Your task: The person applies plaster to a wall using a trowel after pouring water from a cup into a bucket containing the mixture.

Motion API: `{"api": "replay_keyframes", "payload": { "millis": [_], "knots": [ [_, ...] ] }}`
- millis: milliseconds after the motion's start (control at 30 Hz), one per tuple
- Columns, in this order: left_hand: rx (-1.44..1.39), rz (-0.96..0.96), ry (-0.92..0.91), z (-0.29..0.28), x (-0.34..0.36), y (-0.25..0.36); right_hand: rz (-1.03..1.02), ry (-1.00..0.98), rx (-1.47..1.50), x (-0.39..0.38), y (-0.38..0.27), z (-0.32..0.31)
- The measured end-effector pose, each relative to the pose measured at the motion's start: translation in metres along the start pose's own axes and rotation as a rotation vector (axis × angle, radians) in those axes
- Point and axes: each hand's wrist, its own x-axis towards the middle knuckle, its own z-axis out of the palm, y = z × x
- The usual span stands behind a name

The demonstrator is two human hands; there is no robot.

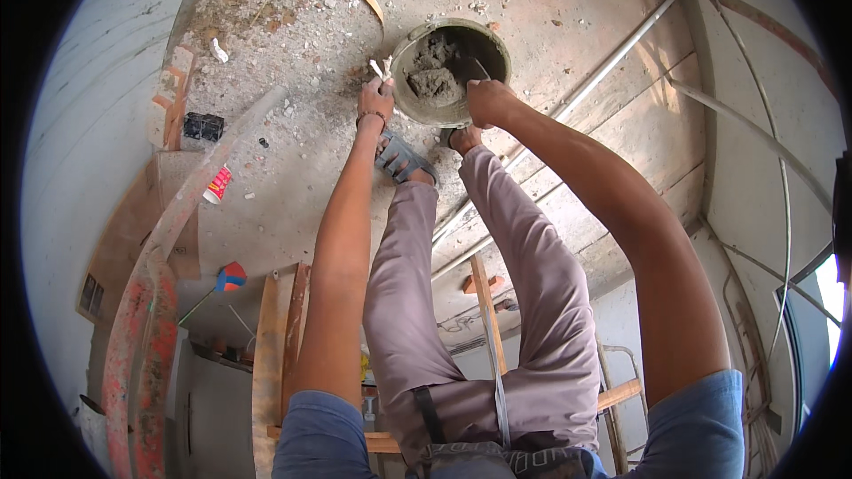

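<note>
A round bucket (448, 119) stands on the floor in front of my feet with lumpy grey wet mortar (435, 85) inside. My right hand (490, 103) is closed at the bucket's right rim on a trowel (470, 69), whose dark blade reaches down into the mortar; its handle is hidden in my fist. At the left rim my left hand (375, 99) is closed on a white strip (382, 67) that looks like a rope or cloth handle of the bucket. How that strip is fastened is hidden.
Rubble and dust cover the floor (293, 9) beyond the bucket. A long pale pipe (612, 58) lies to the right. On the left are a red-stained beam (142, 337), a black box (203, 127) and a red-white packet (216, 184). Wooden bars (271, 337) stand beneath me.
</note>
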Motion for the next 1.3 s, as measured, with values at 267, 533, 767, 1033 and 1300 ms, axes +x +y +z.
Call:
{"api": "replay_keyframes", "payload": {
  "millis": [267,533,767,1033,1300],
  "knots": [
    [-0.175,-0.083,-0.220,0.002,0.005,0.009,-0.060,-0.188,0.879,-0.013,0.015,0.026],
    [-0.140,0.045,-0.167,-0.001,0.008,0.018,-0.070,-0.538,3.105,0.011,0.014,0.005],
    [-0.021,-0.069,-0.151,-0.007,-0.007,0.017,0.113,-0.234,2.207,-0.098,0.027,0.027],
    [0.003,-0.061,-0.238,-0.015,0.006,0.047,0.199,0.339,0.877,0.010,0.002,0.105],
    [0.043,-0.027,-0.074,-0.019,-0.007,-0.012,0.036,-0.109,1.189,-0.019,0.022,0.008]
  ]
}}
